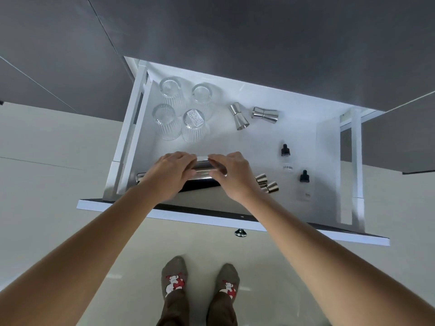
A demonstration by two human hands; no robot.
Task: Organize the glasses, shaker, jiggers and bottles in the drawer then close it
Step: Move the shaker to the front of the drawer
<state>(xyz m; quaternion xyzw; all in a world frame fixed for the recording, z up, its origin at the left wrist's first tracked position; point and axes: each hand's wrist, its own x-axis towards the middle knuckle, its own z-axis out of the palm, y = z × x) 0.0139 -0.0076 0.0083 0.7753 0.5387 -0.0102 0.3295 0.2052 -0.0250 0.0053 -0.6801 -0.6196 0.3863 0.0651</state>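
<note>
Both hands rest on the shaker [202,169], which lies on its side along the front edge of the open drawer [259,95]: left hand [169,175] and right hand [231,174] curl over it, fingertips nearly meeting. Four glasses [183,109] stand upturned in the back left corner. Two jiggers [251,115] lie mid-back, a third jigger [267,183] beside the right hand, two bottles [295,170] toward the right side.

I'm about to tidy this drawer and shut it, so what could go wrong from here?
1. The long shiny metal shaker lies on its side under both hands and may roll into the steel jigger beside it.
2. The four upturned ribbed glasses stand close together and could knock on closing.
3. The two small black-capped dropper bottles could slide.
</note>
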